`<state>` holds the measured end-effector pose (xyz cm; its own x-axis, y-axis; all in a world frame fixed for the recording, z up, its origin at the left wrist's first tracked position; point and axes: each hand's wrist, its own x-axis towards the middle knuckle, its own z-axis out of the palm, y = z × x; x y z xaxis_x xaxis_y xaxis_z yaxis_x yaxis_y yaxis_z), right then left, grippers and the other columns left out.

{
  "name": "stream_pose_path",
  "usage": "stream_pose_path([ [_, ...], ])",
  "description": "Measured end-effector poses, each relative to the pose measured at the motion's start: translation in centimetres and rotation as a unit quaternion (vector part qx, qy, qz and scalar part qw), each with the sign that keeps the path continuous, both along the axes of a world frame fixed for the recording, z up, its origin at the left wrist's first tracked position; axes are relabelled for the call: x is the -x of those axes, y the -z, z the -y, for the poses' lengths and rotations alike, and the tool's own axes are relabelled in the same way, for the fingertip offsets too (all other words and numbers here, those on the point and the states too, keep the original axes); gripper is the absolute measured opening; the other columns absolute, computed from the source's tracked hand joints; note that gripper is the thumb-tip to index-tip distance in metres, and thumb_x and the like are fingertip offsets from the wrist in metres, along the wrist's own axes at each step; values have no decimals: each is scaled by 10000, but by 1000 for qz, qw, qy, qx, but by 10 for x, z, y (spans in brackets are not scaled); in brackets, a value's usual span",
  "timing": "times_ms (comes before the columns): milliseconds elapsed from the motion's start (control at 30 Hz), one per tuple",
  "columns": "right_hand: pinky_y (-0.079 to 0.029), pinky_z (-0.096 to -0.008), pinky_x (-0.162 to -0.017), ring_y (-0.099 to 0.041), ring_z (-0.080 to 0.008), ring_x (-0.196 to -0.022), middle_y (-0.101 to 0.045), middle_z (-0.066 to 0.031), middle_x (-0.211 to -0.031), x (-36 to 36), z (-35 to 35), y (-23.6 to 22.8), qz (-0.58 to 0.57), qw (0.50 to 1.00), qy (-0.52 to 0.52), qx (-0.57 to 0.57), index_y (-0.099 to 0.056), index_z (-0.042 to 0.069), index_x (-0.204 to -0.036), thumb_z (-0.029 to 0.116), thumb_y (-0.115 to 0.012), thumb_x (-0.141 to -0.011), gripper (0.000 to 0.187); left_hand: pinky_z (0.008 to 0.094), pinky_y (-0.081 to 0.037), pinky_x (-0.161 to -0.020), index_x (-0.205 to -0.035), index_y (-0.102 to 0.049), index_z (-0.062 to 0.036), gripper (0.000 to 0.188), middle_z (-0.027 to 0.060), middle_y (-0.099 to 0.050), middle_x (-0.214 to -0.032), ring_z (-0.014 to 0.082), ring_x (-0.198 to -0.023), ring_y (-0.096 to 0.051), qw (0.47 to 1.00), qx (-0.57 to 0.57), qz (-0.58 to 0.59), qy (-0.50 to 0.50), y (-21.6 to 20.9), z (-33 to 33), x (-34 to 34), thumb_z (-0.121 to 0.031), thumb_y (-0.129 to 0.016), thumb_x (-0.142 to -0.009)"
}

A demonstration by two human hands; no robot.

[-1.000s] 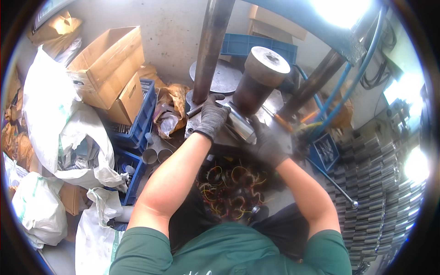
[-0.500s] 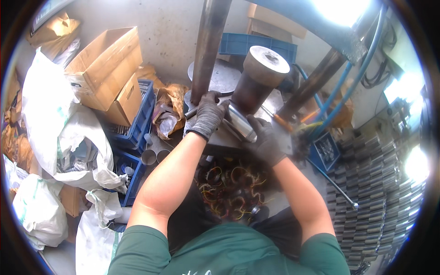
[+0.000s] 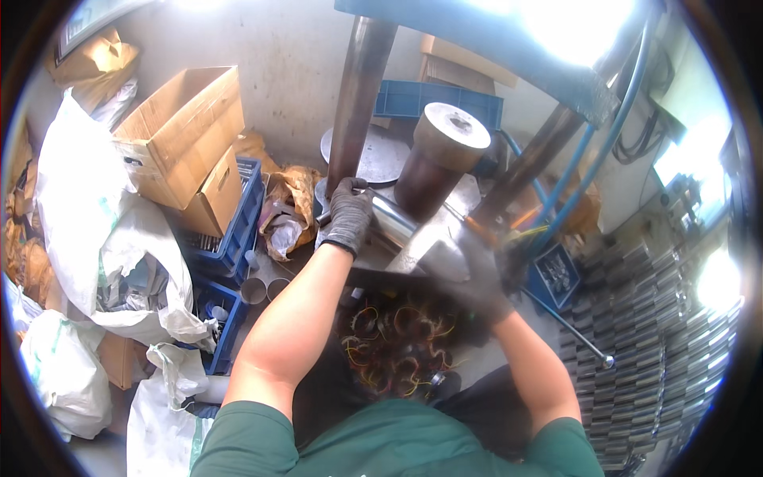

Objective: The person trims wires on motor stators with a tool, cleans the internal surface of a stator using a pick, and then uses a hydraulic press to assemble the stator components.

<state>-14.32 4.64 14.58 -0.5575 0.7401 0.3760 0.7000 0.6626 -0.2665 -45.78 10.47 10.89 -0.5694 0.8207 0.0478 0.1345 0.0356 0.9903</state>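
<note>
My left hand [image 3: 350, 216], in a grey knitted glove, is closed around a metal rod [image 3: 322, 219] on the press table, beside a steel post [image 3: 359, 103]. The rod's end sticks out to the left of the fist. A shiny metal tube [image 3: 393, 213] lies just right of this hand, in front of a dark steel cylinder [image 3: 429, 171] with a pale round top. My right hand [image 3: 475, 274], in a dark glove, is smeared by motion at the table's front right; its fingers cannot be made out.
Wires and dark round parts [image 3: 401, 338] lie below the table. Stacked metal tubes [image 3: 652, 350] fill the right side. To the left are cardboard boxes [image 3: 187, 119], blue crates [image 3: 226, 246] and white sacks [image 3: 75, 191]. Blue hoses [image 3: 612, 143] hang at the right.
My right hand has moved right and nearer to me, away from the shiny tube's end. My left hand stays closed by the post. The view has tilted slightly upward.
</note>
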Motion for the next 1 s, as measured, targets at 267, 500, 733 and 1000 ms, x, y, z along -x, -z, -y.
stream_pose_path([
  [267, -486, -386, -1109, -585, -229, -1283, -591, -94, -1399, 27, -63, -100, -522, 840, -75, 128, -460, 22, -1527, 246, -898, -859, 829, 401, -543, -875, -1121, -741, -11, 265, 161, -753, -970, 258, -897, -686, 998, -54, 16, -40, 16, -6, -2, -254, -709, -1020],
  [500, -556, -433, -1030, -642, -258, -1250, -676, -112, -1298, 89, -159, -123, -522, 846, -84, 65, -534, 93, -1450, 380, -896, -844, 762, 403, -519, -875, -1085, -717, 27, 301, 193, -717, -922, 258, -873, -648, 986, -98, -27, -129, 1, -2, -10, -262, -633, -1092],
  [733, -565, -450, -973, -721, -374, -1130, -745, -194, -1224, 79, -159, -115, -235, 944, 157, -168, -646, 46, -1290, 461, -865, -879, 624, 375, -578, -837, -1114, -708, 15, 240, 107, -776, -962, 195, -890, -717, 960, -249, 54, 119, -34, 39, -56, -202, -606, -1121],
  [1000, -550, -341, -763, -659, -160, -802, -685, -10, -906, 0, 12, -38, -212, 870, -24, 444, -661, 29, -1351, 260, -712, -1025, 403, 404, -594, -761, -1129, -698, -29, 138, 134, -772, -922, 288, -827, -757, 862, -380, -173, 289, -42, 102, -100, -91, -720, -1009],
])
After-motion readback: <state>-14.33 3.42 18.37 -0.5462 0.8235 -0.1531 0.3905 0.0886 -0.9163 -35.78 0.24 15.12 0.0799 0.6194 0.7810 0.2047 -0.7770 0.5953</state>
